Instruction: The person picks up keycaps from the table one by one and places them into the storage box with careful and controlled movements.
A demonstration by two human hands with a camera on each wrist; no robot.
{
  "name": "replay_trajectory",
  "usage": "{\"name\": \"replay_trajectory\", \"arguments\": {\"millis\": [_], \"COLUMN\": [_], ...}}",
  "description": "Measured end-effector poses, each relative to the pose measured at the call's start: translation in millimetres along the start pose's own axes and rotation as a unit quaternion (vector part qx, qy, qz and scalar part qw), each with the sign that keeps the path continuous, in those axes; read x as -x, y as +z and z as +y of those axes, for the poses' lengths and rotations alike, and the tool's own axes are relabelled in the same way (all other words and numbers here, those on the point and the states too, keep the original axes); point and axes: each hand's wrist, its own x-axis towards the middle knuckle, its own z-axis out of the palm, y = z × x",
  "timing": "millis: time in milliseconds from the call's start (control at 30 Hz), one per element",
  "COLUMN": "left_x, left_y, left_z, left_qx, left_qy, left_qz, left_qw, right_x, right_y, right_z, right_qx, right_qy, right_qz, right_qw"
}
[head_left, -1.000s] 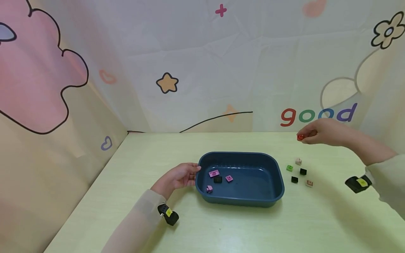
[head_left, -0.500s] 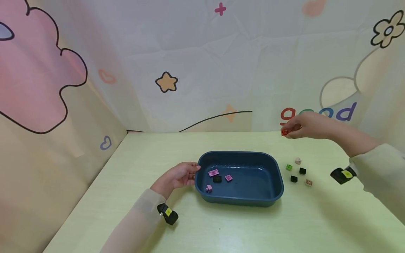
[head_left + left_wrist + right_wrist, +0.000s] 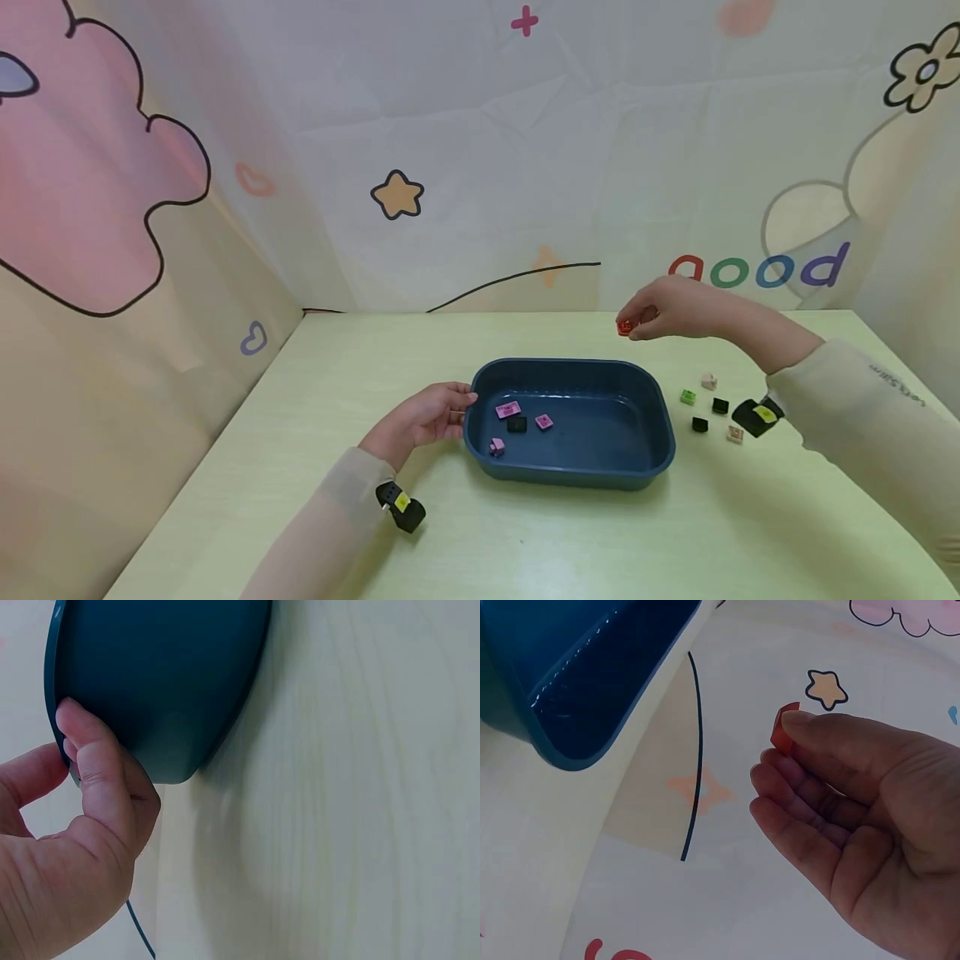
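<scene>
My left hand [image 3: 422, 423] grips the left end of a dark blue rectangular tub [image 3: 570, 481]. In the left wrist view its thumb and fingers pinch the tub's rim [image 3: 51, 682] from both sides. Beyond the tub's far right corner, above the table, my right hand [image 3: 686, 308] pinches a small red keycap [image 3: 625, 328] between thumb and fingertips. The right wrist view shows the red keycap [image 3: 784, 729] partly covered by the thumb. Inside the tub's left half lie a wide pink keycap [image 3: 507, 409], a black keycap [image 3: 517, 424] and two smaller pink keycaps [image 3: 543, 422].
Right of the tub, several loose keycaps lie on the pale table [image 3: 525, 550]: a green one [image 3: 687, 397], a whitish one [image 3: 708, 382], two black ones [image 3: 720, 406] and a beige one [image 3: 735, 434]. A printed cloth [image 3: 480, 167] hangs behind the table.
My right hand has moved left with the red keycap, from above the loose keycaps to beyond the tub's far right corner. The left hand and tub have stayed in place.
</scene>
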Motion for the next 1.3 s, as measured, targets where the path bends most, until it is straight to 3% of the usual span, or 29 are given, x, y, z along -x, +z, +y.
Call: {"name": "replay_trajectory", "arguments": {"millis": [633, 1300], "left_x": [0.0, 0.0], "left_y": [0.3, 0.4], "left_z": [-1.0, -1.4], "left_qx": [0.007, 0.006], "left_qy": [-0.002, -0.004], "left_qz": [0.007, 0.004], "left_qw": [1.0, 1.0], "right_x": [-33.3, -63.7], "right_y": [26, 59], "right_z": [-24, -27], "right_qx": [-0.005, -0.018], "right_qy": [-0.025, -0.061], "right_qz": [-0.019, -0.06], "right_qw": [0.9995, 0.9962]}}
